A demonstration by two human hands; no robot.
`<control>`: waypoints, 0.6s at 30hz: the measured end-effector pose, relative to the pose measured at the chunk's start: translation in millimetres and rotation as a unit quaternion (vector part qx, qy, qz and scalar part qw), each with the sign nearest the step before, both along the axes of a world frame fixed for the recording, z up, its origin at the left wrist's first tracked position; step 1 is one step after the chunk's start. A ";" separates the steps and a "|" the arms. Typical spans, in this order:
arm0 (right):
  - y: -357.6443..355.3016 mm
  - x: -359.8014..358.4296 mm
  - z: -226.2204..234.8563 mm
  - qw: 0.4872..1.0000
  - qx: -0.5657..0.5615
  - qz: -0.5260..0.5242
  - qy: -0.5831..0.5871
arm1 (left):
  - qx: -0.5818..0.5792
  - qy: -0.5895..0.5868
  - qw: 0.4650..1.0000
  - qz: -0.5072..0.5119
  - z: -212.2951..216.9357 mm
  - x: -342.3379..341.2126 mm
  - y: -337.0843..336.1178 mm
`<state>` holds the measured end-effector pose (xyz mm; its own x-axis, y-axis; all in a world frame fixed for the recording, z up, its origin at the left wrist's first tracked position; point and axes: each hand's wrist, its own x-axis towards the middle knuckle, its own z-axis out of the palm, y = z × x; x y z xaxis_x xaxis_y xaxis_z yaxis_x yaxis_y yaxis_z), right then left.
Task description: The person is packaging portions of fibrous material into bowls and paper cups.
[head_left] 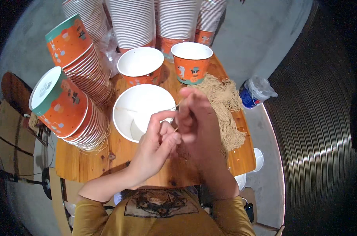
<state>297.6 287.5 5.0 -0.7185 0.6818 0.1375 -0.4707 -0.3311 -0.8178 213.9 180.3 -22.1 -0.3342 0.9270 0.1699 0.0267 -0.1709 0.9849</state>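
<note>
My left hand (pixel 158 137) is closed in a pinch, with a short tan bit of string (pixel 176 129) showing at its fingertips. Right beside it, my right hand (pixel 196 118) has its fingers curled in and slightly blurred; a thin strand runs to them from the rim of a white paper bucket (pixel 125 122). That bucket stands just beyond my hands, its mouth facing up, and a fine strand crosses its inside. Next to my right hand lies a loose heap of tan string (pixel 229 129). My fingers hide how the string passes between them.
Two orange paper buckets (pixel 145 78) (pixel 191 69) stand farther back on the wooden table (pixel 84 169). Leaning stacks of nested buckets (pixel 64 110) rise at the left, with string by their base. Tall wrapped stacks (pixel 133 23) line the back. A blue-and-white pail (pixel 251 94) stands off the table's right.
</note>
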 end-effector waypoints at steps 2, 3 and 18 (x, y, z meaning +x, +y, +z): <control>14.7 5.9 -14.7 1.000 -0.021 -0.021 0.004 | -0.016 0.019 1.000 0.001 0.7 -2.1 0.9; 20.0 7.6 -19.3 1.000 -0.022 -0.022 0.004 | -0.040 0.066 0.997 -0.001 2.2 -3.8 -0.2; 27.4 24.2 -56.9 0.959 0.232 -0.036 -0.156 | -0.068 0.259 0.963 0.006 12.8 -32.9 28.9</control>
<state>321.8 314.9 -51.9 -0.7277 0.6485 0.2232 -0.1860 0.1266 -0.9743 181.0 209.2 -9.4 -0.2482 0.9491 0.1937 0.5225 -0.0372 0.8518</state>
